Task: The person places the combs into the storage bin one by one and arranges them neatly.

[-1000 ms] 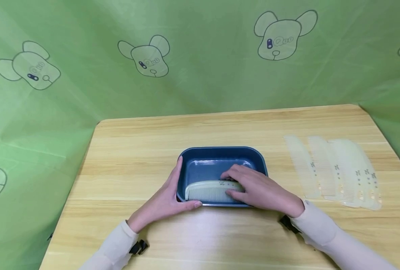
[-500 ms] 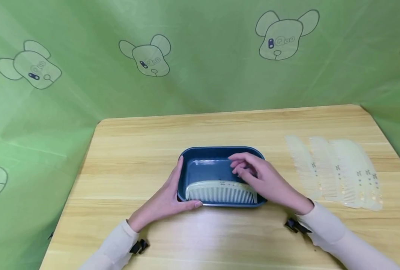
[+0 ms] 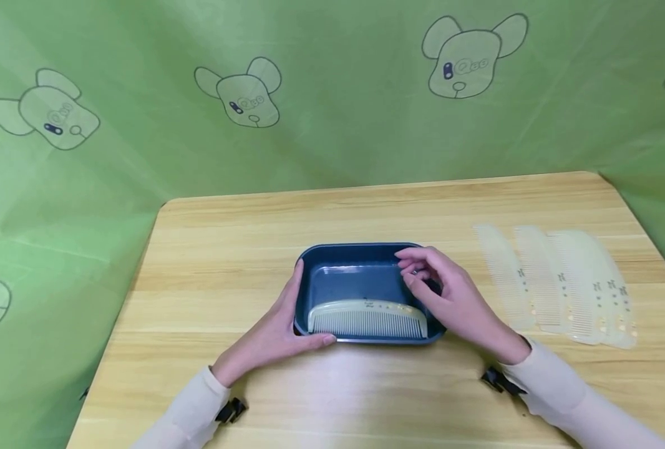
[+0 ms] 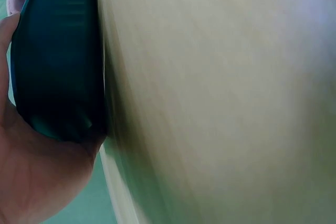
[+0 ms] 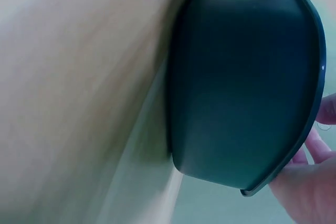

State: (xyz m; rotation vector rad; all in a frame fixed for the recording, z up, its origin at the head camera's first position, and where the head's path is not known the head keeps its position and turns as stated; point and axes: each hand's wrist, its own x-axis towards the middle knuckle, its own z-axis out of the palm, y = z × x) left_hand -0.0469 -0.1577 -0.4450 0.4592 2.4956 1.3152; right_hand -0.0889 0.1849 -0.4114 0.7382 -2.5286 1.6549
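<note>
A comb (image 3: 368, 319) of pale cream lies in the dark blue plastic tray (image 3: 332, 251), along its front wall with the teeth towards the person. My left hand (image 3: 273, 330) holds the tray's left end, thumb along the front rim and fingers along the left side. In the left wrist view this hand (image 4: 47, 171) wraps the tray's corner. Over the tray's right end hovers my right hand (image 3: 447, 290), its fingers loosely bent and nothing held. The right wrist view has the tray's outer wall (image 5: 241, 87) in front, with the right hand's fingers (image 5: 317, 145) beyond the rim.
Several matching combs (image 3: 582, 287) lie fanned out, partly overlapping, on the wooden table (image 3: 220, 249) to the right of the tray. A green curtain (image 3: 344, 149) with mouse-like drawings hangs behind the table and at both sides.
The right hand has let go of the comb in the tray, lifted and drawn back to the right. The comb and the left hand have stayed in place.
</note>
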